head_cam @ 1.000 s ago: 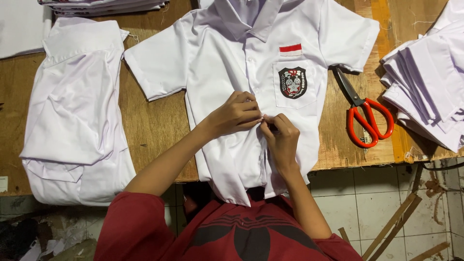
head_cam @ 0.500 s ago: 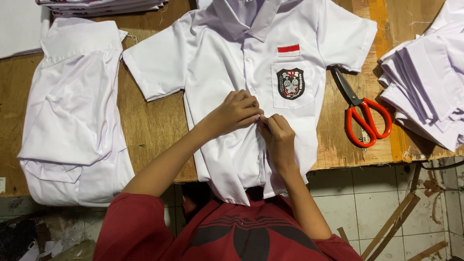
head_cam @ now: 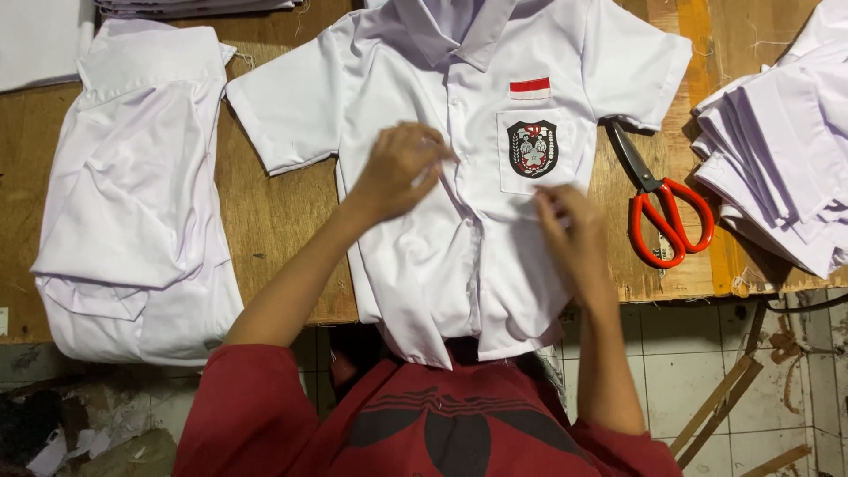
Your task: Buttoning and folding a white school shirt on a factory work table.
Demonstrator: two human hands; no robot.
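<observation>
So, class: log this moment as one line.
left hand: on white short-sleeved shirt | right hand: below pocket badge | red-handled scissors: untouched

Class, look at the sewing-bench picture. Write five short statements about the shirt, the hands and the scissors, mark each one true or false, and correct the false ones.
1. The white shirt lies front up, its hem hanging over the edge of the wooden bench. True.
2. The scissors have blue handles. False: the handles are red-orange.
3. The left hand rests on the shirt's front. True.
4. The right hand holds the scissors. False: it is on the shirt, below the chest pocket; the scissors lie apart on the bench.
5. The pocket is plain. False: it bears a dark badge.
</observation>
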